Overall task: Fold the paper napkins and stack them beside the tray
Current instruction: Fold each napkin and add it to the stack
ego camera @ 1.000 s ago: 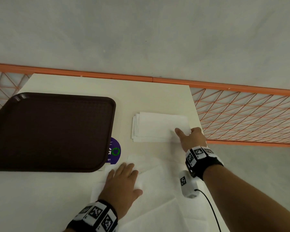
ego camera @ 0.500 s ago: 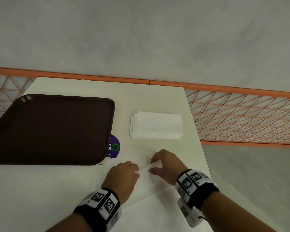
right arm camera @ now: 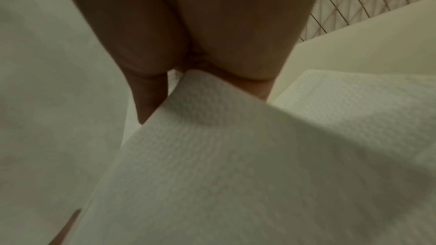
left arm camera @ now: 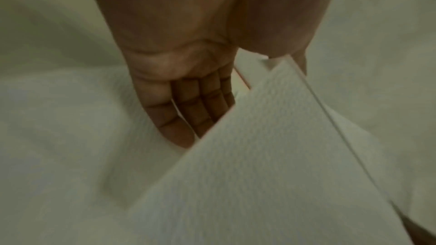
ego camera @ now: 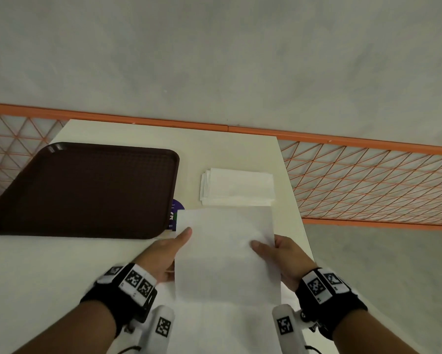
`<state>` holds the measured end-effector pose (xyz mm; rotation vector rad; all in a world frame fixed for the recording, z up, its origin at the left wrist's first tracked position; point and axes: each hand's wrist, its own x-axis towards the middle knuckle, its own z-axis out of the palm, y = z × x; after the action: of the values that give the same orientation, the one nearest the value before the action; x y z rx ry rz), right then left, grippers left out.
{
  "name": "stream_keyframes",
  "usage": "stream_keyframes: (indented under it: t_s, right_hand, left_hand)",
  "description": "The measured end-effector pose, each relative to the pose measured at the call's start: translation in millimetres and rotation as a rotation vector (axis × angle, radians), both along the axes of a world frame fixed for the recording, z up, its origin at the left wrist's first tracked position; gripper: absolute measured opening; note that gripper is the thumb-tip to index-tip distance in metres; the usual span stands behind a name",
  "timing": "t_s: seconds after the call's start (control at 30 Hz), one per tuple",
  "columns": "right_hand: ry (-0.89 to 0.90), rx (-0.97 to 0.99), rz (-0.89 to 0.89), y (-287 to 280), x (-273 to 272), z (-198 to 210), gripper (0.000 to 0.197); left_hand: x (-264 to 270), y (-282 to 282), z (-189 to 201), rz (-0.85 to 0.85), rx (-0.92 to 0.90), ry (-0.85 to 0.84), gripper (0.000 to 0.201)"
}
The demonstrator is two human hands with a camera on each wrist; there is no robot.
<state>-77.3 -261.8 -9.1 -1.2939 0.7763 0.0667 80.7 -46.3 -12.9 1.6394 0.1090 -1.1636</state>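
I hold one white paper napkin (ego camera: 225, 254) lifted above the table between both hands. My left hand (ego camera: 167, 254) pinches its left edge, thumb on top and fingers underneath. My right hand (ego camera: 278, 254) pinches its right edge the same way. In the left wrist view the napkin (left arm camera: 271, 165) runs between thumb and fingers (left arm camera: 188, 111); in the right wrist view the napkin (right arm camera: 224, 165) covers the fingers. A stack of folded napkins (ego camera: 237, 187) lies right of the dark brown tray (ego camera: 82, 190). More unfolded napkins (ego camera: 227, 325) lie under my hands.
A purple round sticker (ego camera: 175, 213) shows on the table beside the tray's right rim. The cream table (ego camera: 48, 277) ends at its right edge just past the stack. An orange mesh fence (ego camera: 368, 180) runs behind and to the right.
My right hand left the folded stack and came back to the loose napkins. Both hands took one napkin by its edges and lifted it up off the pile.
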Motion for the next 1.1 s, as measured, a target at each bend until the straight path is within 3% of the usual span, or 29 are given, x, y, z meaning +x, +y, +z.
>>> stream_keyframes:
  t_s: [0.1, 0.23, 0.37, 0.47, 0.57, 0.63, 0.73, 0.83, 0.9, 0.97, 1.1]
  right_hand:
    - [0.032, -0.012, -0.036, 3.5, -0.1, 0.6, 0.028]
    - [0.122, -0.164, -0.085, 8.3, -0.4, -2.5, 0.028]
    - [0.104, -0.167, -0.07, 11.7, -5.6, 7.0, 0.052]
    - [-0.012, -0.158, -0.03, 10.6, -9.4, 15.8, 0.071]
    - [-0.06, -0.354, 0.064, 8.1, -9.9, 21.6, 0.056]
    - [-0.031, -0.54, 0.098, 7.3, -9.2, 26.4, 0.036]
    - [0.02, -0.748, 0.074, 8.9, -9.4, 32.3, 0.015]
    - [0.022, -0.859, 0.044, 13.3, -11.2, 36.3, 0.015]
    - [0.006, -0.952, 0.055, 15.4, -12.4, 37.0, 0.018]
    - [-0.015, -0.967, 0.07, 15.0, -15.2, 38.6, 0.019]
    - [-0.127, -0.757, -0.01, 11.5, -20.5, 42.4, 0.007]
  left_hand:
    - [-16.1, -0.2, -6.6, 0.103, -0.143, 0.07, 0.029]
    - [-11.5, -2.4, -23.1, 0.184, -0.027, -0.159, 0.016]
    - [-6.7, -1.9, -21.1, 0.109, 0.152, -0.399, 0.053]
    - [-5.3, -4.1, -9.9, 0.142, 0.037, -0.448, 0.064]
    - [-1.9, -2.8, 2.0, -0.002, -0.116, -0.461, 0.077]
    - [1.1, -1.4, 8.4, -0.134, -0.062, -0.551, 0.059]
    - [-1.7, -3.4, 15.8, -0.161, 0.028, -0.722, 0.026]
    - [-8.5, -4.9, 18.8, -0.171, 0.074, -0.901, 0.012]
    - [-10.4, -4.1, 18.1, -0.208, 0.105, -0.999, 0.013]
    - [-9.9, -3.1, 18.6, -0.214, 0.079, -1.042, 0.02]
    - [-10.4, -2.2, 23.9, -0.171, -0.047, -0.966, 0.024]
